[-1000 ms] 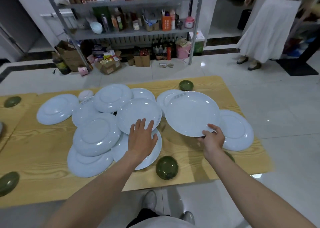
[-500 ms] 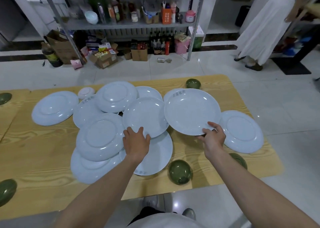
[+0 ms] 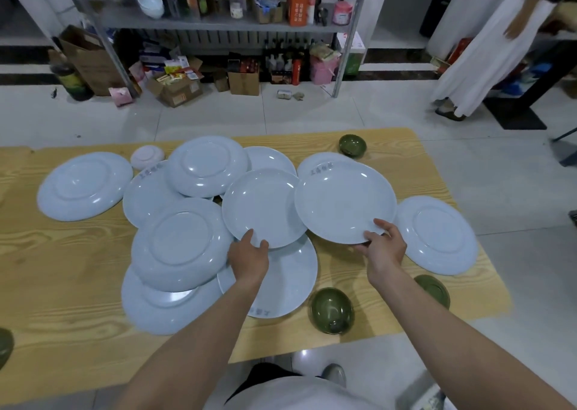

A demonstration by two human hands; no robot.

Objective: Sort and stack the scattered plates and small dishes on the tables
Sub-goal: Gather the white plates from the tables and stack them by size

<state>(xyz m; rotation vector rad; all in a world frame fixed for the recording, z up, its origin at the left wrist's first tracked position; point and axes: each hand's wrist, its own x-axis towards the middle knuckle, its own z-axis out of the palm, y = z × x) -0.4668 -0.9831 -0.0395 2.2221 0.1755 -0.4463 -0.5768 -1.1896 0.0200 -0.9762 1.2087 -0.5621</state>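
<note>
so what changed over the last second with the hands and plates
The left hand slid back from lying flat on the middle plate to its near rim and now grips it there. The big plate in the right hand shifted slightly left, so its edge now overlaps the middle plate. Unchanged: the right hand's grip on that plate's near rim, the other plates, the green dishes.

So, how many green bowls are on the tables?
4 green bowls: far edge, front edge, front-right corner, left picture border. Plates may hide others.
</note>
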